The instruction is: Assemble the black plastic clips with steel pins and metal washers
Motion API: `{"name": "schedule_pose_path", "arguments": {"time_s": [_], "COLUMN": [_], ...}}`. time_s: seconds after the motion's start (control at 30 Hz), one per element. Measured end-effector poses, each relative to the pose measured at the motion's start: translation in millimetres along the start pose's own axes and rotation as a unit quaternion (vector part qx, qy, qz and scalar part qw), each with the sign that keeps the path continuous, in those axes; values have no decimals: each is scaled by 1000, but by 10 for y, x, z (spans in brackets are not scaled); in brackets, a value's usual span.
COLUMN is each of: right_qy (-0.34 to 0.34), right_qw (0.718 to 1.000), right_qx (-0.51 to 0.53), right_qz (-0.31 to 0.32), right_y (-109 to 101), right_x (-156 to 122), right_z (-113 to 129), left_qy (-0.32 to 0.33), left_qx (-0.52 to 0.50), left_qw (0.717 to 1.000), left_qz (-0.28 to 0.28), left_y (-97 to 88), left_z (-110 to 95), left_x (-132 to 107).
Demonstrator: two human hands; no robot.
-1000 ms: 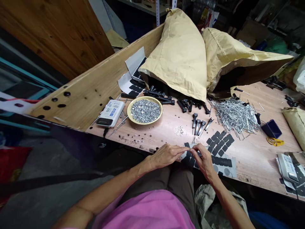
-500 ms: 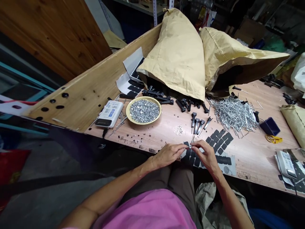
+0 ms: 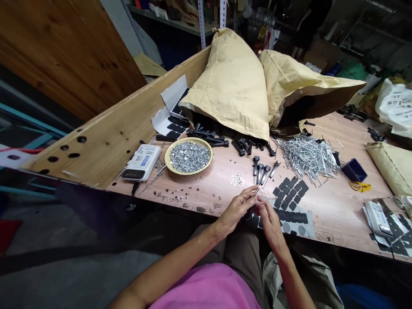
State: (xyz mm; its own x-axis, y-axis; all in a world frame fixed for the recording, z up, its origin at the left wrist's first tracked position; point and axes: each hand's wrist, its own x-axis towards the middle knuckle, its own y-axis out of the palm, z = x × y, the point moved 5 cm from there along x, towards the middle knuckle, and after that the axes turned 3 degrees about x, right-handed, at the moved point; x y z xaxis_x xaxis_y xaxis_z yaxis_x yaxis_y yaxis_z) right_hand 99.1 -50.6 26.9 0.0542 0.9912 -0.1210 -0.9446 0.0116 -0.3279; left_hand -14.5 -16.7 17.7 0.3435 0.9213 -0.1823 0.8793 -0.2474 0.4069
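My left hand (image 3: 238, 207) is closed, with a thin metal pin (image 3: 256, 190) showing at its fingertips. Close beside it, my right hand (image 3: 269, 218) has its fingers pinched together; what they hold, if anything, is hidden. Both hands are over the front edge of the table, above a grey sheet with black pads (image 3: 295, 216). Just beyond them lie several black plastic parts with metal shafts (image 3: 260, 171). A small scatter of tiny metal pieces (image 3: 237, 180) lies to the left of those parts.
A yellow bowl (image 3: 167, 162) full of small metal pieces stands left, beside a white electronic device (image 3: 143, 162). Behind are two large paper sacks (image 3: 238, 86) and loose black parts (image 3: 209, 136). A heap of metal pins (image 3: 309, 154) and a dark blue box (image 3: 354, 170) lie right.
My hands have turned, so the thin pin now points upward from my left fingertips. My right hand has dropped slightly. The whole view has shifted a little.
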Motion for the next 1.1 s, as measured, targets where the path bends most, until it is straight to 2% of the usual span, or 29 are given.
{"name": "schedule_pose_path", "arguments": {"time_s": [0.07, 0.17, 0.23, 0.33, 0.4, 0.5, 0.6, 0.67, 0.77, 0.87, 0.93, 1.0, 1.1], "right_qy": [11, 90, 155, 214, 230, 213, 181, 169, 189, 222, 239, 255, 273], "right_qw": [997, 976, 956, 950, 958, 971, 972, 964, 930, 892, 876, 864, 847], "right_qx": [81, 197, 248, 227, 159, 29, -88, -169, -293, -382, -412, -430, -454], "right_qz": [0, 0, 5, -25, -62, -105, -118, -121, -116, -94, -75, -55, -38], "right_y": [81, 116, 57, -172, -363, -595, -695, -707, -674, -602, -541, -476, -389], "right_x": [-100, -197, -241, -303, -358, -460, -570, -642, -737, -802, -831, -851, -865], "right_z": [-42, -176, -288, -451, -544, -627, -659, -660, -659, -676, -701, -732, -755], "left_qy": [-16, -50, -40, 0, 32, 88, 99, 90, 85, 73, 65, 70, 79], "left_qx": [-13, 16, 59, 196, 347, 554, 660, 699, 724, 720, 695, 644, 491], "left_qw": [1000, 999, 997, 978, 935, 827, 741, 707, 682, 688, 714, 760, 865], "left_qz": [-2, -4, 0, 64, 72, -40, -73, -67, -59, -49, -46, -51, -60], "left_y": [115, 227, 260, 339, 378, 406, 534, 617, 686, 673, 629, 574, 477], "left_z": [70, 225, 292, 294, 225, 20, -52, -5, 112, 219, 249, 231, 142], "left_x": [19, 32, 58, 173, 324, 647, 987, 1169, 1324, 1380, 1388, 1374, 1301]}}
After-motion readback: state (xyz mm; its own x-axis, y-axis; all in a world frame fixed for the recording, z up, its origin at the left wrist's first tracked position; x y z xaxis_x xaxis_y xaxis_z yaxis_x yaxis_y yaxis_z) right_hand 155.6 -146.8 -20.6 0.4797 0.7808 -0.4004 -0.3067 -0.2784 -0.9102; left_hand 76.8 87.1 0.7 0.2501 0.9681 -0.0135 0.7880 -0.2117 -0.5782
